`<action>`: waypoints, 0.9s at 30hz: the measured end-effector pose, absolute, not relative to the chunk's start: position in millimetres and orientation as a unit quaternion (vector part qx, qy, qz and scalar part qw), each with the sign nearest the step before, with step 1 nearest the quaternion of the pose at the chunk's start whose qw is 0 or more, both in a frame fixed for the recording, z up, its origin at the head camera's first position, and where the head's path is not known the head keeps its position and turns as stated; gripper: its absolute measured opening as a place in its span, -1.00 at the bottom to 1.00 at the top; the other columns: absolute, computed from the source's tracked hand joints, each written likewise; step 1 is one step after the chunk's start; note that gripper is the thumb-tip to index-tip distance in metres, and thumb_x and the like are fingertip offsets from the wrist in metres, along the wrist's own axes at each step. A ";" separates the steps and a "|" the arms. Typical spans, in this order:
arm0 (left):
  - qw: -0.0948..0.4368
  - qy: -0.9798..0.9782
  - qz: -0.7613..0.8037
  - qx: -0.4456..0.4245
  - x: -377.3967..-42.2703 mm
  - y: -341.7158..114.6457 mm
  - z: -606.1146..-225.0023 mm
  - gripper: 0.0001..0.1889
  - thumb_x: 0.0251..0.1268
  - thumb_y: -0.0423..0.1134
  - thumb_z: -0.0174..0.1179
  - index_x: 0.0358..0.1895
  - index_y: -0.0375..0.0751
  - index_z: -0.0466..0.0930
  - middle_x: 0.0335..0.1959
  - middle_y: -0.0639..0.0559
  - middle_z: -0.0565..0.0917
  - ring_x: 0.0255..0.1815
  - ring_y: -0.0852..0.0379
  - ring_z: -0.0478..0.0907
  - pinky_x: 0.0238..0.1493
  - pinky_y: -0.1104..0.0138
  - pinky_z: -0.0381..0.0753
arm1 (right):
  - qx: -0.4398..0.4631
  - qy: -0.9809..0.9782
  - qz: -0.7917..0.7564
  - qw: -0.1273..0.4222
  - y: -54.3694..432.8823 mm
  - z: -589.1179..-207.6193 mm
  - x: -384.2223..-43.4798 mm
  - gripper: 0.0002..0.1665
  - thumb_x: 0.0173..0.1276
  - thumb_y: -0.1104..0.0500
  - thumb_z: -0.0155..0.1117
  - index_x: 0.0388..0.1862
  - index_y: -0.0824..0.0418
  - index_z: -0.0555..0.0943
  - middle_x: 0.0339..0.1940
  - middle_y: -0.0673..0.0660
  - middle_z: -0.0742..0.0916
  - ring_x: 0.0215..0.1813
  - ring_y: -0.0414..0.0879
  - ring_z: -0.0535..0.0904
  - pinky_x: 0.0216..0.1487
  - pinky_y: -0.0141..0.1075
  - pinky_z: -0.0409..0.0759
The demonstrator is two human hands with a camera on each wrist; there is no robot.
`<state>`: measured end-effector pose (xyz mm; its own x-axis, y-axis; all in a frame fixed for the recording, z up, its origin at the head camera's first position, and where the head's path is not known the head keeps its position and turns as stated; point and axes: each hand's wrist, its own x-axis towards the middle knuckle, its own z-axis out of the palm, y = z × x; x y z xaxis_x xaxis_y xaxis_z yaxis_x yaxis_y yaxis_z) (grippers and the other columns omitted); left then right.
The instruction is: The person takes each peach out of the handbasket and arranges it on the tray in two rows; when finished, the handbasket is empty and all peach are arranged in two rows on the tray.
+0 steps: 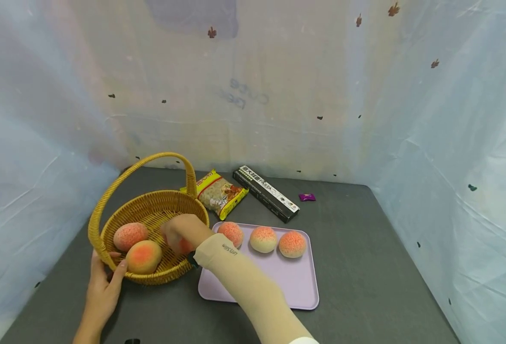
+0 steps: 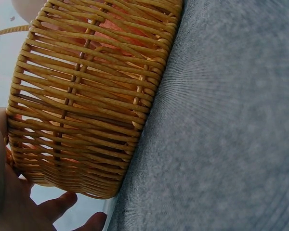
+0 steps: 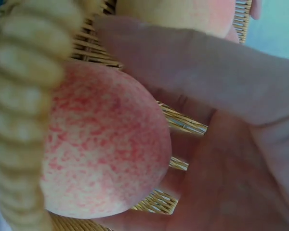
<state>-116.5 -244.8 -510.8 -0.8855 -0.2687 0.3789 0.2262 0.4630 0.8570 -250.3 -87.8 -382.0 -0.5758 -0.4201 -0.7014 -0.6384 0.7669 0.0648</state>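
Where the right hand (image 3: 231, 159) cups a peach (image 3: 103, 144), contact is obscured.

A dark grey table (image 1: 364, 267) carries everything. A wicker basket (image 1: 167, 277) stands toward its left edge. Just beside that, toward the far edge, lies a yellow food packet (image 1: 218, 193); a black pasta box (image 1: 266, 193) slants from near the far edge toward the middle. A small purple packet (image 1: 307, 197) lies toward the far right corner. A lilac tray (image 1: 302, 286) lies well in from the right edge.
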 end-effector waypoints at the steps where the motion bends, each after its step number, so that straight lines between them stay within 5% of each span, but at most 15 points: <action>1: 0.239 -0.822 -0.517 0.014 -116.4 -244.9 -510.9 -0.52 0.47 -0.44 0.08 0.35 -0.37 0.15 0.03 0.07 0.35 0.04 0.31 0.33 -0.15 0.62 0.34 | -0.300 0.874 0.162 0.347 -88.5 -382.7 -249.5 -0.61 0.19 0.17 0.47 -0.08 -0.12 0.52 -0.14 -0.17 0.55 -0.16 -0.23 0.45 -0.27 -0.35 0.48; 9: 0.234 -0.827 -0.511 0.020 -115.6 -245.1 -510.3 -0.50 0.48 -0.41 0.09 0.38 -0.35 0.14 0.04 0.10 0.35 0.06 0.39 0.30 -0.13 0.63 0.30 | -0.293 0.871 0.184 0.350 -91.8 -385.0 -247.7 -0.58 0.19 0.26 0.46 -0.06 -0.12 0.54 -0.17 -0.17 0.57 -0.21 -0.21 0.46 -0.39 -0.37 0.47; 22: 0.244 -0.819 -0.519 0.013 -116.9 -243.1 -508.9 -0.57 0.45 -0.46 0.09 0.28 -0.43 0.20 0.03 0.01 0.37 0.03 0.30 0.33 -0.13 0.62 0.32 | -0.325 0.871 0.094 0.357 -76.4 -377.5 -257.3 -0.63 0.02 0.15 0.63 -0.23 -0.14 0.67 -0.18 -0.22 0.62 -0.16 -0.26 0.48 -0.22 -0.31 0.55; 27: 0.247 -0.818 -0.518 0.017 -118.0 -243.5 -509.6 -0.62 0.45 -0.45 0.09 0.23 -0.39 0.24 0.05 0.00 0.36 0.03 0.33 0.34 -0.14 0.64 0.34 | -0.354 0.862 0.020 0.362 -68.4 -377.7 -261.4 -0.68 0.10 0.20 0.57 -0.17 -0.02 0.68 -0.18 -0.17 0.64 -0.14 -0.26 0.51 -0.19 -0.36 0.54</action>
<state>-118.0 -243.5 -509.6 -0.8771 -0.2838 0.3876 0.2290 0.4622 0.8567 -261.4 -68.4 -377.7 -0.4870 -0.5959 -0.6385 -0.6250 0.7485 -0.2218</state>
